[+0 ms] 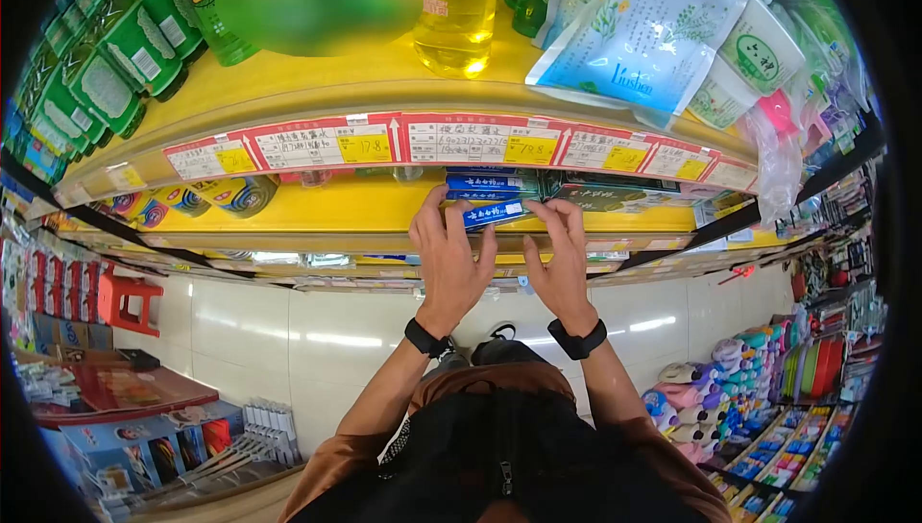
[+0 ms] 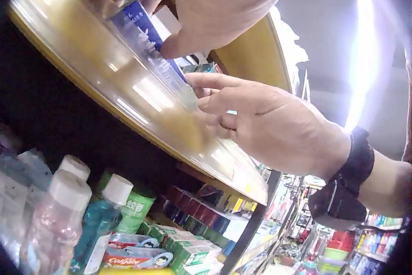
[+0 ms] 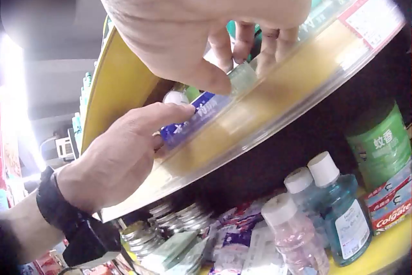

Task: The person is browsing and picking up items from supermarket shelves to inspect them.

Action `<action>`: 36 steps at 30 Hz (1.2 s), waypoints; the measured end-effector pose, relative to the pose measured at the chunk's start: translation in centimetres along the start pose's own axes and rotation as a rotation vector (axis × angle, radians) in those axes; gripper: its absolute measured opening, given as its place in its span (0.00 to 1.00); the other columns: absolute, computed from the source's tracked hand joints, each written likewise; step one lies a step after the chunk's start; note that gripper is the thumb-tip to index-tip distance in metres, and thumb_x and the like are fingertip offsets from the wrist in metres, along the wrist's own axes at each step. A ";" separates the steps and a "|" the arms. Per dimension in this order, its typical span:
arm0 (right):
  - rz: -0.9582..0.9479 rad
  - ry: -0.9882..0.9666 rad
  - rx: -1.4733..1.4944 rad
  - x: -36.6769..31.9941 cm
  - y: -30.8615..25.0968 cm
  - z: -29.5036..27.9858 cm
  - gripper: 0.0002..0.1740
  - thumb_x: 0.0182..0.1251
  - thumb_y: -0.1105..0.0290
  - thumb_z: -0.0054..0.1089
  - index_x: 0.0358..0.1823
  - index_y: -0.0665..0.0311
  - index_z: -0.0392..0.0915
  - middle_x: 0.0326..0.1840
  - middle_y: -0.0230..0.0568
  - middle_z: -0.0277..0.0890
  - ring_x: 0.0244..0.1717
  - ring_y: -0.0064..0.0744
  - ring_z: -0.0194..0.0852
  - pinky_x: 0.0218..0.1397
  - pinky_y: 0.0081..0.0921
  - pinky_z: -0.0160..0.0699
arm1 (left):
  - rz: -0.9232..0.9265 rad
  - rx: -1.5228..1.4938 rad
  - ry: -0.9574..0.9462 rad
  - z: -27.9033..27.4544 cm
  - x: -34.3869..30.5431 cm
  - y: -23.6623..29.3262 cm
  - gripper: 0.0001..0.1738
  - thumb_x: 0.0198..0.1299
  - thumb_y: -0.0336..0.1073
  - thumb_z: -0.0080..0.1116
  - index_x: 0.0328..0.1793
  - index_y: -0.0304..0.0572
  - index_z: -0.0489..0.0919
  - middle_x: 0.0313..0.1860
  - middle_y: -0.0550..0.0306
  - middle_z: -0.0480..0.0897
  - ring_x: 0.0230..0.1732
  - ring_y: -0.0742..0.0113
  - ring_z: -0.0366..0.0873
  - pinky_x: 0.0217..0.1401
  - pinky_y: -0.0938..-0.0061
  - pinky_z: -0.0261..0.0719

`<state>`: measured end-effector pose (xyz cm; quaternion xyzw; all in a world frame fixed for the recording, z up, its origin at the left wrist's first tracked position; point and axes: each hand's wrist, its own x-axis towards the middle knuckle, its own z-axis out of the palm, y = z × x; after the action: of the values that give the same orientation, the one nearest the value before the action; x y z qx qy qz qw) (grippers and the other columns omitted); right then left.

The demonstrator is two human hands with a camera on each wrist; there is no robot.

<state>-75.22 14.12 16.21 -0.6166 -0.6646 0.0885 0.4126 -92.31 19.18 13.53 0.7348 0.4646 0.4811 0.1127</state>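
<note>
A long blue toothpaste box point(image 1: 492, 214) with white lettering and a pale green end lies at the front edge of a yellow shelf. My left hand point(image 1: 449, 259) holds its left end, thumb at the front and fingers reaching behind. At the right end, my right hand point(image 1: 562, 268) pinches the pale green part point(image 3: 241, 80) between thumb and fingers. More blue boxes point(image 1: 480, 183) are stacked just behind it, partly hidden by the price strip. In the left wrist view, the clear shelf lip point(image 2: 138, 91) covers part of the box.
A price-label strip point(image 1: 480, 139) runs above the hands. The upper shelf carries a yellow bottle point(image 1: 456, 14), green bottles point(image 1: 106, 91) and a blue-white bag point(image 1: 643, 33). Dark green boxes point(image 1: 615, 192) lie to the right. Below stand mouthwash bottles point(image 3: 347, 217) and Colgate boxes point(image 3: 391, 214).
</note>
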 end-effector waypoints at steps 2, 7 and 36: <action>-0.008 0.029 -0.066 0.0 0.2 0.4 0.31 0.65 0.78 0.70 0.72 0.56 0.81 0.64 0.48 0.70 0.65 0.51 0.74 0.68 0.46 0.68 | -0.022 0.004 -0.019 0.0 0.1 0.0 0.28 0.64 0.32 0.73 0.66 0.36 0.74 0.75 0.32 0.68 0.73 0.34 0.66 0.75 0.43 0.62; 0.012 0.039 -0.092 -0.1 0.2 0.7 0.35 0.64 0.74 0.72 0.75 0.54 0.78 0.61 0.49 0.68 0.64 0.52 0.73 0.68 0.47 0.69 | -0.033 -0.031 -0.037 0.0 0.0 -0.2 0.27 0.65 0.32 0.74 0.66 0.36 0.74 0.76 0.32 0.67 0.74 0.34 0.66 0.75 0.43 0.61; -0.022 -0.012 0.174 0.2 -5.5 -1.9 0.22 0.64 0.74 0.79 0.60 0.65 0.85 0.59 0.46 0.84 0.60 0.47 0.83 0.60 0.37 0.81 | -0.375 -0.780 -0.178 -8.5 0.0 -0.1 0.19 0.63 0.20 0.75 0.57 0.36 0.81 0.58 0.47 0.84 0.60 0.54 0.82 0.65 0.64 0.80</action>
<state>-78.12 12.34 20.98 -0.5706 -0.6635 0.1454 0.4615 -99.25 16.85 17.84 0.5788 0.3621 0.5267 0.5065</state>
